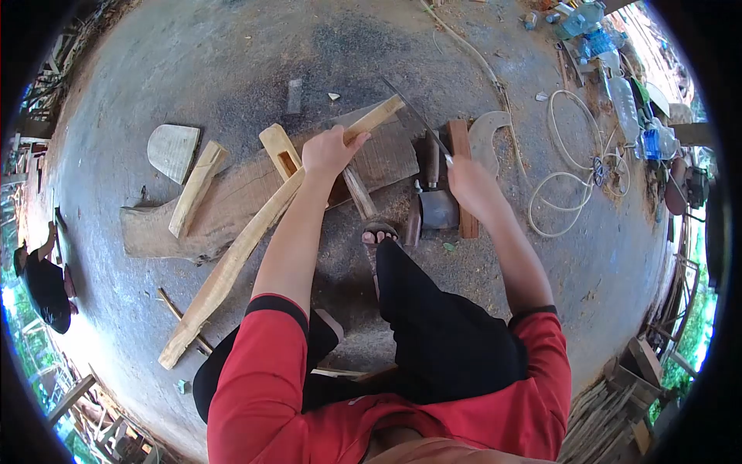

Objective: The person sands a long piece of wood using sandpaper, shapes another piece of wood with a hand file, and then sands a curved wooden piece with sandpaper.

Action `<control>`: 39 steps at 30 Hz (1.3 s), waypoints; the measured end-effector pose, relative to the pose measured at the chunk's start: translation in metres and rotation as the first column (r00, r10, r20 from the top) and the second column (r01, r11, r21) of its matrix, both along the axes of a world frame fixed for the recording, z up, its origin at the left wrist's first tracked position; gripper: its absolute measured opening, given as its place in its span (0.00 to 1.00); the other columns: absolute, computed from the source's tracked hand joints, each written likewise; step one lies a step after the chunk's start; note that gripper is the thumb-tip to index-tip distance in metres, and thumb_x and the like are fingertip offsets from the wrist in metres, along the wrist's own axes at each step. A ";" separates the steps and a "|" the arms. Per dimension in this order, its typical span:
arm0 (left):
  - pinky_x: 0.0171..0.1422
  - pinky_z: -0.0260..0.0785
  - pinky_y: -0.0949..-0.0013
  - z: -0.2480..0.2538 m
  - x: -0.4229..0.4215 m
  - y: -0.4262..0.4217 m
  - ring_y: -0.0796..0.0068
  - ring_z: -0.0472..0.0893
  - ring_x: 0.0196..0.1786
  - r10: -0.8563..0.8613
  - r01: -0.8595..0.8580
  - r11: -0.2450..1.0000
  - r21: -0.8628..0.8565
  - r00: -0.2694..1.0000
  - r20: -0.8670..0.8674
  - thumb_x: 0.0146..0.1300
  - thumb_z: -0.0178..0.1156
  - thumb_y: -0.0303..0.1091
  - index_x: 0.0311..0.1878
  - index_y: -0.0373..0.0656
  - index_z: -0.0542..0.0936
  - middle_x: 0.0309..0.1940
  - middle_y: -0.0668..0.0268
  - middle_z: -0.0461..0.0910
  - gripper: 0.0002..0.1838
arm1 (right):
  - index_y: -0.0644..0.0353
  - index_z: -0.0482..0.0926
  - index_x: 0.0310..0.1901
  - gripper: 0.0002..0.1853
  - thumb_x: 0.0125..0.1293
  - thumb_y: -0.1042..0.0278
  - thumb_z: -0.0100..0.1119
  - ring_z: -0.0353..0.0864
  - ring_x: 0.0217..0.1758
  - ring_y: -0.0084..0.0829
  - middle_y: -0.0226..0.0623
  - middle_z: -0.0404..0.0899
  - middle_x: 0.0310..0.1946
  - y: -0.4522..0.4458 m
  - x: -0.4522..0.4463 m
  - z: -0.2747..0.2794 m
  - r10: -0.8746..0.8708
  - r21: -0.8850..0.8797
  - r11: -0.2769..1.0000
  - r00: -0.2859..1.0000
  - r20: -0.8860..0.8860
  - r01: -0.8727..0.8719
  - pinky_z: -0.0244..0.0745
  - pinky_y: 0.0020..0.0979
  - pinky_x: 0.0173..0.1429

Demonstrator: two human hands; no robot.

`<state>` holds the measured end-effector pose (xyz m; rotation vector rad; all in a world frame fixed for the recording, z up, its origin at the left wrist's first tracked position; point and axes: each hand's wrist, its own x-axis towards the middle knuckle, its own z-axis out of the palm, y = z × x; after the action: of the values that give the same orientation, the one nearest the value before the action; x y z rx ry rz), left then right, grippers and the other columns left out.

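My left hand (330,155) is wrapped round a long, slightly curved wooden piece (239,255), which runs from lower left to upper right across a thick plank (255,178) on the ground. My right hand (468,179) grips the handle end of a thin dark blade (413,112), whose far end points up and left, near the tip of the wooden piece. Under my left hand lies a wooden block with a slot (282,155). A short stick (359,193) leans beside the plank edge, near my foot.
Right of the plank lie a reddish wooden bar (461,147), a curved pale tool (487,143) and a dark metal tool head (439,209). Left are a rounded board (173,152) and a wood block (198,188). Coiled tubing (568,201) and bottles (624,108) lie right. Another person (46,286) is far left.
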<state>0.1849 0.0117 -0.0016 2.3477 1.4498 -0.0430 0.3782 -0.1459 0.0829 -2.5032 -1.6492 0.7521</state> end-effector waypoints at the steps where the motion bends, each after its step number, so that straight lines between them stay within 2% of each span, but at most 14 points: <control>1: 0.37 0.72 0.58 0.000 -0.001 -0.001 0.58 0.81 0.35 0.003 -0.003 1.000 0.001 1.000 -0.003 0.54 0.44 0.71 0.31 0.42 0.74 0.26 0.57 0.79 0.35 | 0.69 0.72 0.33 0.12 0.61 0.71 0.40 0.77 0.38 0.54 0.58 0.77 0.31 0.009 -0.001 -0.005 0.003 0.001 1.000 1.000 -0.003 -0.003 0.72 0.47 0.41; 5: 0.39 0.72 0.58 -0.001 -0.001 -0.006 0.57 0.80 0.35 -0.033 0.033 0.999 -0.011 0.999 0.024 0.55 0.45 0.69 0.33 0.42 0.75 0.28 0.56 0.80 0.34 | 0.69 0.73 0.35 0.12 0.60 0.72 0.39 0.78 0.41 0.51 0.56 0.78 0.33 0.060 0.009 -0.043 0.068 -0.002 0.998 0.997 -0.027 -0.068 0.73 0.46 0.43; 8: 0.40 0.72 0.58 0.001 0.000 -0.010 0.56 0.80 0.36 -0.042 0.042 0.999 0.000 0.999 0.033 0.55 0.45 0.69 0.35 0.43 0.76 0.29 0.56 0.80 0.33 | 0.68 0.74 0.35 0.13 0.60 0.72 0.39 0.78 0.41 0.51 0.56 0.78 0.34 0.089 0.007 -0.070 0.054 0.066 0.997 0.997 -0.050 -0.051 0.72 0.47 0.45; 11: 0.40 0.72 0.58 0.001 0.000 -0.012 0.56 0.80 0.37 -0.028 0.028 0.999 -0.017 1.000 0.001 0.54 0.46 0.69 0.38 0.43 0.77 0.30 0.56 0.80 0.34 | 0.68 0.75 0.34 0.13 0.60 0.70 0.39 0.78 0.42 0.50 0.56 0.78 0.34 0.081 0.001 -0.064 -0.022 0.142 0.990 0.999 -0.036 0.026 0.72 0.48 0.46; 15: 0.40 0.72 0.58 0.004 0.003 -0.010 0.56 0.80 0.38 -0.017 0.014 0.999 -0.044 0.998 -0.068 0.54 0.45 0.70 0.39 0.44 0.77 0.31 0.56 0.81 0.35 | 0.67 0.72 0.36 0.12 0.61 0.68 0.41 0.77 0.39 0.54 0.56 0.77 0.31 0.027 0.001 -0.048 -0.010 0.080 0.997 0.995 -0.095 0.018 0.71 0.49 0.43; 18: 0.40 0.72 0.59 0.007 0.003 -0.010 0.56 0.80 0.38 -0.014 0.009 0.997 -0.081 0.998 -0.054 0.54 0.44 0.71 0.39 0.44 0.77 0.31 0.55 0.80 0.35 | 0.67 0.71 0.34 0.11 0.61 0.67 0.41 0.77 0.36 0.56 0.56 0.77 0.29 -0.031 0.000 -0.029 -0.071 0.030 0.997 0.997 -0.031 0.072 0.71 0.50 0.41; 22: 0.40 0.72 0.58 0.005 0.002 -0.010 0.57 0.81 0.37 -0.027 0.023 0.997 -0.076 0.998 -0.056 0.54 0.44 0.71 0.39 0.43 0.77 0.29 0.55 0.80 0.36 | 0.66 0.71 0.34 0.12 0.62 0.67 0.40 0.77 0.36 0.55 0.56 0.77 0.30 -0.040 -0.006 0.006 -0.128 -0.031 0.991 0.992 -0.015 0.127 0.71 0.49 0.40; 25: 0.39 0.72 0.58 0.003 0.000 -0.010 0.56 0.81 0.36 -0.044 0.040 0.996 -0.076 0.998 -0.053 0.54 0.45 0.70 0.38 0.43 0.77 0.28 0.55 0.80 0.35 | 0.66 0.72 0.35 0.13 0.63 0.66 0.40 0.77 0.37 0.55 0.56 0.77 0.31 0.000 0.000 -0.025 -0.032 0.049 0.998 0.997 -0.069 0.036 0.72 0.49 0.41; 27: 0.38 0.72 0.58 0.000 -0.001 -0.010 0.56 0.81 0.35 -0.051 0.051 0.998 -0.029 0.999 0.009 0.54 0.45 0.70 0.38 0.43 0.77 0.28 0.56 0.80 0.35 | 0.66 0.73 0.35 0.13 0.63 0.66 0.41 0.77 0.38 0.53 0.56 0.77 0.31 0.043 0.000 -0.047 0.012 0.071 0.997 0.999 -0.050 -0.008 0.72 0.48 0.41; 30: 0.38 0.73 0.58 0.002 -0.001 -0.010 0.56 0.81 0.36 -0.041 0.040 0.998 -0.052 0.999 -0.014 0.53 0.46 0.70 0.38 0.43 0.78 0.28 0.55 0.81 0.35 | 0.66 0.74 0.34 0.13 0.62 0.66 0.41 0.78 0.39 0.52 0.55 0.78 0.32 0.060 0.001 -0.047 -0.028 0.093 0.995 0.998 -0.056 0.033 0.72 0.48 0.41; 31: 0.38 0.73 0.58 0.003 -0.001 -0.009 0.56 0.81 0.36 -0.035 0.034 0.998 -0.052 0.999 -0.014 0.53 0.46 0.70 0.38 0.43 0.78 0.28 0.55 0.81 0.35 | 0.66 0.74 0.33 0.12 0.62 0.67 0.42 0.78 0.38 0.52 0.55 0.78 0.31 0.055 -0.003 -0.052 -0.062 0.132 0.989 0.997 -0.054 0.069 0.72 0.48 0.41; 34: 0.39 0.73 0.58 0.003 0.001 -0.015 0.56 0.81 0.36 -0.040 0.038 0.999 -0.033 0.999 -0.033 0.53 0.45 0.70 0.40 0.43 0.77 0.29 0.55 0.81 0.36 | 0.67 0.73 0.33 0.12 0.62 0.67 0.41 0.77 0.38 0.52 0.55 0.78 0.31 0.031 -0.002 -0.051 -0.018 0.140 0.990 0.998 -0.065 0.027 0.71 0.49 0.41; 35: 0.39 0.73 0.58 0.005 0.003 -0.015 0.56 0.81 0.37 -0.039 0.037 0.998 -0.045 0.998 -0.048 0.53 0.44 0.71 0.39 0.42 0.78 0.30 0.55 0.81 0.36 | 0.68 0.72 0.32 0.14 0.64 0.65 0.40 0.77 0.37 0.55 0.57 0.77 0.29 0.017 -0.001 -0.050 -0.053 0.142 0.988 0.993 -0.104 0.067 0.70 0.51 0.41; 39: 0.40 0.73 0.58 0.010 0.003 -0.013 0.57 0.81 0.37 -0.066 0.058 0.994 -0.089 0.994 -0.088 0.53 0.43 0.72 0.38 0.41 0.77 0.30 0.55 0.81 0.38 | 0.68 0.72 0.31 0.16 0.66 0.63 0.39 0.75 0.36 0.58 0.59 0.76 0.28 -0.041 0.011 -0.018 -0.035 0.095 0.995 0.995 -0.098 0.044 0.68 0.52 0.40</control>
<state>0.1879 -0.0014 0.0088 2.3475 1.3870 -0.2270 0.3890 -0.1868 0.0650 -2.3872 -1.5612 0.7571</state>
